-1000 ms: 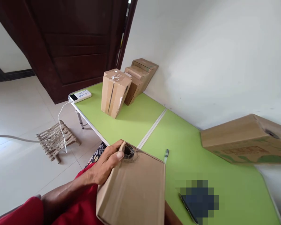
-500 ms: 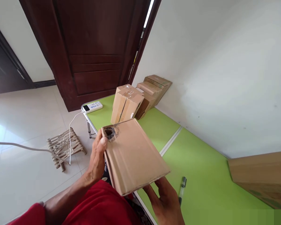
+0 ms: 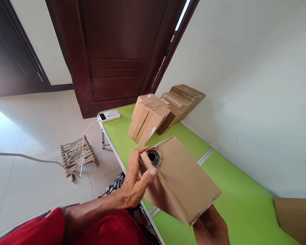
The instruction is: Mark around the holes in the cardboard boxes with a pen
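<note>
In the head view, our left hand (image 3: 135, 182) holds the far left corner of a brown rectangular cardboard box (image 3: 185, 180), thumb beside its dark-rimmed round hole (image 3: 153, 157), and our right hand (image 3: 211, 226), partly hidden, grips its near right end, the box tilted over the near long edge of the green, pale-edged table (image 3: 237, 177). Toward the table's far end we see a cluster of taped brown cardboard boxes (image 3: 149, 119), with a white oblong device with a black screen (image 3: 109, 116) at the far left corner.
</note>
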A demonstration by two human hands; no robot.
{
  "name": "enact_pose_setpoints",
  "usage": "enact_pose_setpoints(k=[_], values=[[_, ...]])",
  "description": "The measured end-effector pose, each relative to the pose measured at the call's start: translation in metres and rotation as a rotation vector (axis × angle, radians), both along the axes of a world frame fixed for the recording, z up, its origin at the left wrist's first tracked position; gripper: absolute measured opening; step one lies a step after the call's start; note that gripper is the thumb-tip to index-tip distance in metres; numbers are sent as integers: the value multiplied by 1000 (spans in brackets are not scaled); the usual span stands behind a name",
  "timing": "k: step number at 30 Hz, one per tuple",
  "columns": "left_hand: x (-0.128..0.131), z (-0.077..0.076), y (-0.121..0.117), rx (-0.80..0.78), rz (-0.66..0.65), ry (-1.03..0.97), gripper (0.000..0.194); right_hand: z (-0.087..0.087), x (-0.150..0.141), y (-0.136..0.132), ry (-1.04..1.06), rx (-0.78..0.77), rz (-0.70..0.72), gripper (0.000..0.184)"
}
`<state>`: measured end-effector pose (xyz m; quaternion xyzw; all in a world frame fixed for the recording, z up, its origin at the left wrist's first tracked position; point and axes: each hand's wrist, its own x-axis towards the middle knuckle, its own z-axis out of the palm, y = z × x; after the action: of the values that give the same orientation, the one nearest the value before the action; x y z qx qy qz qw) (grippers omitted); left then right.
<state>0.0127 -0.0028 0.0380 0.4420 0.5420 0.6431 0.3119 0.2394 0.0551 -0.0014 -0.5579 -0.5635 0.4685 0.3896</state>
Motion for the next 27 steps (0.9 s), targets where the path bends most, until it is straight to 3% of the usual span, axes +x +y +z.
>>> enact_pose_setpoints(k=[4,9,12,16,19,22,27], values=[[-10,-10,-3,19,88,44,56,4,-32,22,55,-29,125,65],[-45,-13,6,110,311,108,55,10,-93,48,190,92,317,56],[-82,-17,30,124,490,198,58,8,-142,64,239,199,349,57],[-121,-42,74,109,598,227,76,-9,-182,68,213,241,321,67],[-123,-64,89,65,630,251,83,-22,-188,53,175,256,357,66],[-110,-79,84,22,638,296,91,-30,-189,40,134,273,400,69],[-106,-82,82,-40,613,342,109,-27,-203,43,57,310,410,80]])
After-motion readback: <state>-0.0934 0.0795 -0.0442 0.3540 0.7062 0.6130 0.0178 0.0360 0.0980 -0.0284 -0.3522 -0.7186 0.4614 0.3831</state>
